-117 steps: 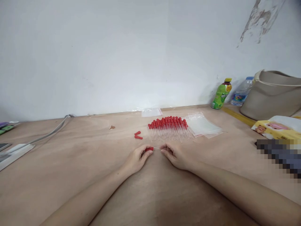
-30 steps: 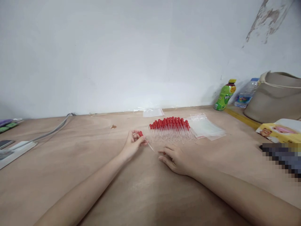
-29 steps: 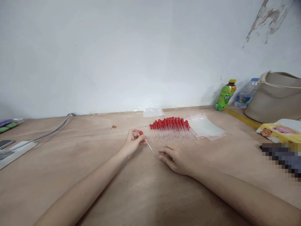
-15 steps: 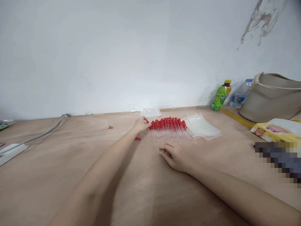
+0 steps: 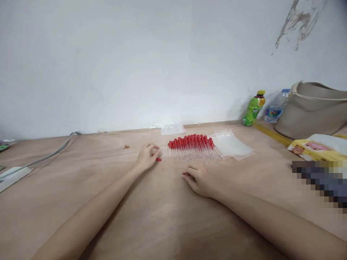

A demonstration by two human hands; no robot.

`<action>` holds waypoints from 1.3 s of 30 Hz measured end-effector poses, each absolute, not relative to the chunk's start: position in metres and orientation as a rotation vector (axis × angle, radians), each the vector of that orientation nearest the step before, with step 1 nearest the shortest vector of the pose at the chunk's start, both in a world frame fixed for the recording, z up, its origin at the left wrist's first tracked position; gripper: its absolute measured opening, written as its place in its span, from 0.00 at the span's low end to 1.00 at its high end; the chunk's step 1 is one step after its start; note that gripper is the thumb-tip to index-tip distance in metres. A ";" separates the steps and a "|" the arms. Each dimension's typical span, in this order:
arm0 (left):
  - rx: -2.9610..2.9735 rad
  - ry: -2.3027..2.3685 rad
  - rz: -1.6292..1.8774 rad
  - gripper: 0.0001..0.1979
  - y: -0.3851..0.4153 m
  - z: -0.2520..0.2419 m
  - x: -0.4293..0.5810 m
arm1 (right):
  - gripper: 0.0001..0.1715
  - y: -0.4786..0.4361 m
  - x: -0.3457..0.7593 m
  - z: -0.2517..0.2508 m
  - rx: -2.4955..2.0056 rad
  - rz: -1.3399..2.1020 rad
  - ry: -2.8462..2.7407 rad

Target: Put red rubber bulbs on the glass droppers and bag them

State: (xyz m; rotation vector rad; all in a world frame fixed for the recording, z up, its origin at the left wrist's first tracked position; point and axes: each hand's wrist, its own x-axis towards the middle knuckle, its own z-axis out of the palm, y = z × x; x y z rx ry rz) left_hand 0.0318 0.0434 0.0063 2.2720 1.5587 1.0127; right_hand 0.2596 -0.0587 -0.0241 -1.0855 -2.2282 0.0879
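Observation:
A row of clear droppers with red bulbs [image 5: 191, 141] lies on the brown-covered table, fanned side by side, with bulbs toward the wall and thin tips toward me. To the left of the row is my left hand [image 5: 148, 156], its fingers curved and the thumb a little apart from them. A small red piece [image 5: 159, 159] lies right at its thumb, partly hidden by the hand; I see no firm grip on it. Below the dropper tips, my right hand [image 5: 199, 180] rests on the table with loosely bent fingers apart and nothing in them.
Clear zip bags [image 5: 233, 144] lie right of the droppers, and another bag [image 5: 172, 130] is by the wall. Further right stand a green bottle [image 5: 253, 110], a water bottle [image 5: 275, 108] and a beige bucket [image 5: 311, 112]. A grey cable [image 5: 58, 150] runs at left.
My left hand has let go of the leftmost red bulb and moved left and toward me, to the small red piece. My right hand has stayed in place.

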 end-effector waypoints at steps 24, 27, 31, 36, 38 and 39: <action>2.299 1.183 0.950 0.06 0.034 -0.017 0.011 | 0.14 0.011 0.182 0.015 -1.747 0.021 -2.048; 2.280 1.186 0.924 0.05 0.032 -0.016 0.010 | 0.14 0.027 0.164 0.021 -1.837 0.077 -2.056; 2.283 1.178 0.907 0.06 0.031 -0.016 0.010 | 0.12 0.036 0.152 0.018 -1.903 0.150 -2.077; 2.280 1.192 0.907 0.06 0.030 -0.015 0.012 | 0.12 0.035 0.151 0.021 -1.933 0.201 -2.053; 2.277 1.186 0.903 0.06 0.029 -0.014 0.013 | 0.12 0.029 0.159 0.025 -1.924 0.203 -2.024; 2.275 1.177 0.899 0.06 0.029 -0.014 0.013 | 0.13 0.024 0.165 0.027 -1.909 0.198 -2.010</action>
